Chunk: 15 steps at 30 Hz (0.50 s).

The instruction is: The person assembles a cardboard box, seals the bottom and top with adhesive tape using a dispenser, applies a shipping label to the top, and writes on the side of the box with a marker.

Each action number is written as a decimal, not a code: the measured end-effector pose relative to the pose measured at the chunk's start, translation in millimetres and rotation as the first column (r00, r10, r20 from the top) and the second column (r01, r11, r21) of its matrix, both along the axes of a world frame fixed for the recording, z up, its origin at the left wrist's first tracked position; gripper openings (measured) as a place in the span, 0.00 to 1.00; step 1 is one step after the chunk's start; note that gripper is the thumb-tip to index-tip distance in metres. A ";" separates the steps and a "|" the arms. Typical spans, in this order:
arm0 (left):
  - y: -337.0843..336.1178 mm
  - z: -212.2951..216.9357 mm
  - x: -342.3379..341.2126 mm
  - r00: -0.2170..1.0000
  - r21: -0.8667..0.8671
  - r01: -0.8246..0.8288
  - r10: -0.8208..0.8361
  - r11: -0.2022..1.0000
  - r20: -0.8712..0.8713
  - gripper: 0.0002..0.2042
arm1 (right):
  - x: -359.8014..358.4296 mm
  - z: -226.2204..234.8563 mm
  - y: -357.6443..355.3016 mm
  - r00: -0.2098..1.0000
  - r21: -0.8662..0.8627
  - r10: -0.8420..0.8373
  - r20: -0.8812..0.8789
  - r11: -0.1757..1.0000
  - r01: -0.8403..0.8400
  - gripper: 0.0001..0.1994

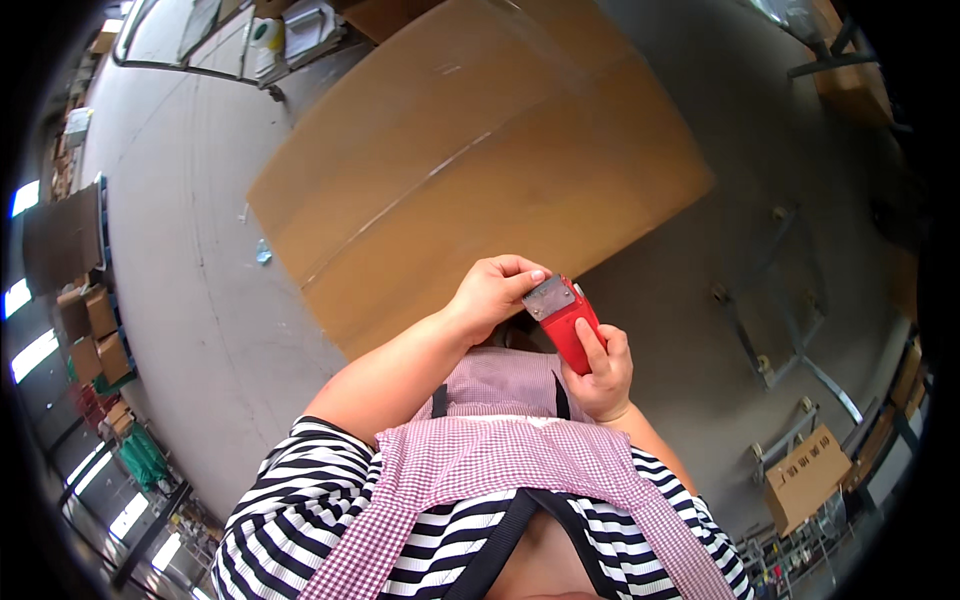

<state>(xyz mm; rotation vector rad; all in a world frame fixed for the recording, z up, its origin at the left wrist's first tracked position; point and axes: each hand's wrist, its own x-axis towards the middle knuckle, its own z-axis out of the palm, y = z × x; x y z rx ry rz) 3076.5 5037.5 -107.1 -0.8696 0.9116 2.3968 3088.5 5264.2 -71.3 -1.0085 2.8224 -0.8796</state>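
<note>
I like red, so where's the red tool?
The red tool is in the right hand, just right of the head view's middle, beside the left hand.

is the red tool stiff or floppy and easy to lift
The red tool is probably stiff, given its metal plate and hard-looking body. It likely lifts easily one-handed, since the right hand holds its body.

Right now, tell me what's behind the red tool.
Past the upper edge of the red tool, brown cardboard shows; to its right, grey floor. Whatever lies directly behind the tool and the right hand gripping it is covered.
</note>
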 end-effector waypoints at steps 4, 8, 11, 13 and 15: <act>-31.1 -30.7 17.1 0.994 -0.329 0.100 -0.110 0.939 -0.012 0.07 | 22.0 -24.2 -32.1 0.986 -0.018 -0.018 0.163 1.000 0.021 0.38; -70.2 -68.5 26.4 0.987 -0.417 0.150 -0.113 0.897 0.111 0.07 | 18.9 -68.1 -62.8 0.957 -0.066 0.065 0.284 0.997 -0.048 0.39; -103.2 -107.9 19.3 0.989 -0.429 0.095 -0.034 0.898 0.147 0.07 | -4.6 -109.8 -92.9 0.946 -0.127 0.166 0.280 0.983 -0.135 0.40; -128.9 -138.6 3.3 0.987 -0.463 0.098 -0.027 0.881 0.157 0.06 | -25.1 -144.0 -113.4 0.934 -0.136 0.198 0.298 0.977 -0.164 0.39; -168.6 -181.1 -14.0 0.987 -0.511 0.080 0.004 0.856 0.162 0.06 | -43.4 -182.3 -139.7 0.934 -0.137 0.204 0.293 0.976 -0.170 0.39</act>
